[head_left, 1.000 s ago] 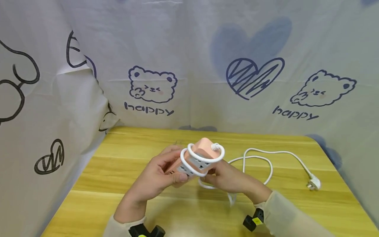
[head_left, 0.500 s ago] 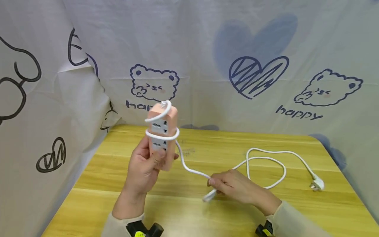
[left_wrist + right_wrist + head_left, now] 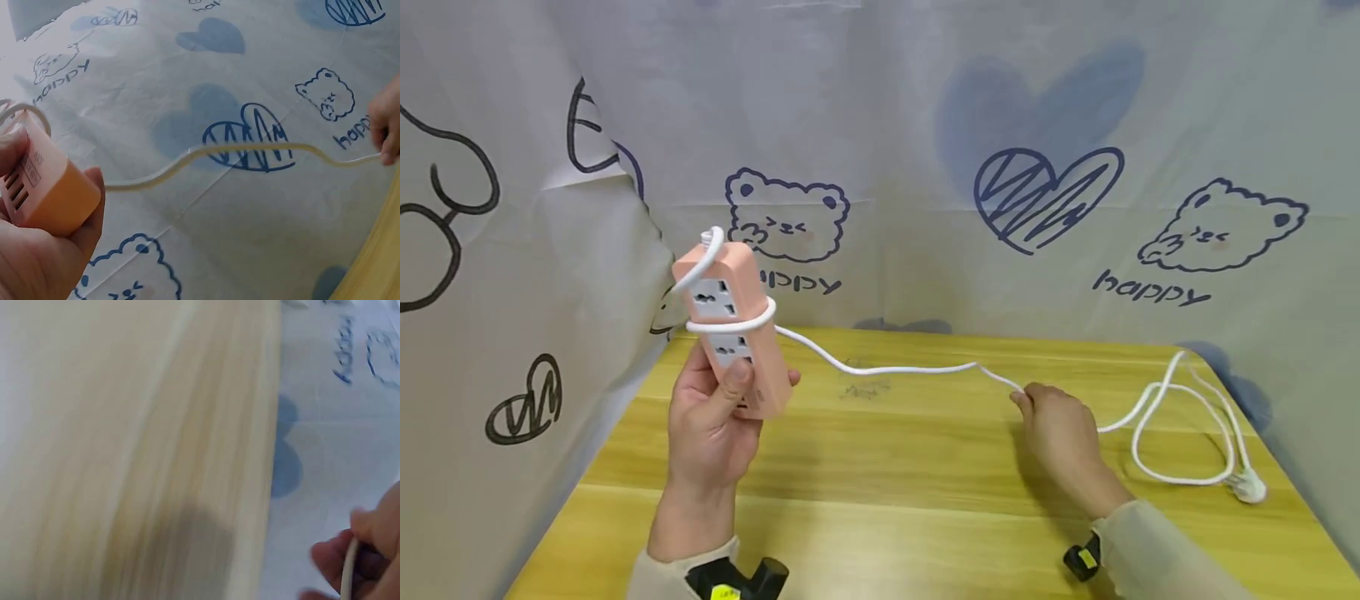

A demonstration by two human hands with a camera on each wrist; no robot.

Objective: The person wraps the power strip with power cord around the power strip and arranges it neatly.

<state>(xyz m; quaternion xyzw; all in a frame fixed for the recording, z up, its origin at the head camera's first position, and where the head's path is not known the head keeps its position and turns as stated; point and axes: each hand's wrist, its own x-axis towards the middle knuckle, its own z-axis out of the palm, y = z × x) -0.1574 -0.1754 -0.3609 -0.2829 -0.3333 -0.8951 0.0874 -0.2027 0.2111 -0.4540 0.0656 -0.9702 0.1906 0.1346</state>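
My left hand (image 3: 715,421) grips the lower part of a pink power strip (image 3: 747,287), its thumb across the front face with the white sockets. The strip is held up above the table, tilted a little to the left. Its white cord (image 3: 895,370) leaves the top end, wraps round the body and stretches off to the right. My right hand (image 3: 1063,433) pinches the cord between thumb and fingers over the right half of the table. In the left wrist view the strip's slotted lower end (image 3: 53,187) shows in the palm.
Beyond my right hand the cord lies in a loose loop (image 3: 1183,481) on the wooden table (image 3: 880,500). The white plug (image 3: 1250,486) is near the table's right edge. A printed cloth (image 3: 910,167) hangs behind and to the left.
My left hand has lifted the power strip, turned it upright and carried it left. My right hand has taken the cord and drawn it right; the loop and plug have shifted right.
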